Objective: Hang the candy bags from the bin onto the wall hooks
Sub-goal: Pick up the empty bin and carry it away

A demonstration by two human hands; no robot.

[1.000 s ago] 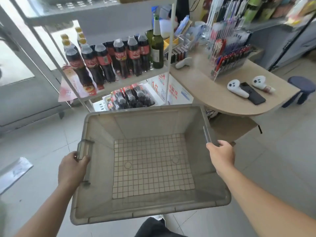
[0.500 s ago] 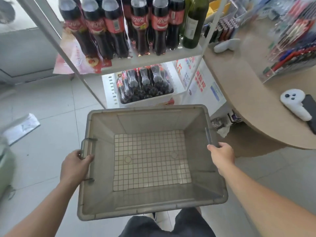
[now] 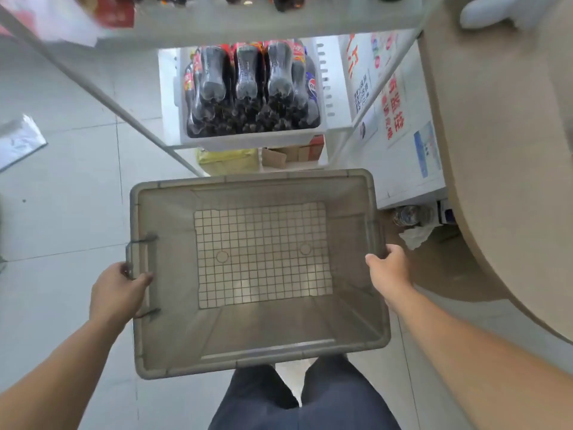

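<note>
Left hand [image 3: 119,293] is curled round the wire handle [image 3: 128,252], right hand [image 3: 389,274] clamped over the opposite rim; the bin [image 3: 254,178] between them holds no candy bags; no hooks in view; swung carelessly, its far corner could clip the shelf post [image 3: 173,150] or the table [image 3: 502,150]; the white panel [image 3: 393,110] carries red Chinese characters, 监控 among them; a Pepsi roundel shows among the cola bottles [image 3: 248,94].

bright even daylight | motion blur at top | wide-angle edge warp

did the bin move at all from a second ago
Yes. The bin has come down or drawn back: its far rim earlier overlapped the crate of cola bottles, and now a gap shows between them.
</note>
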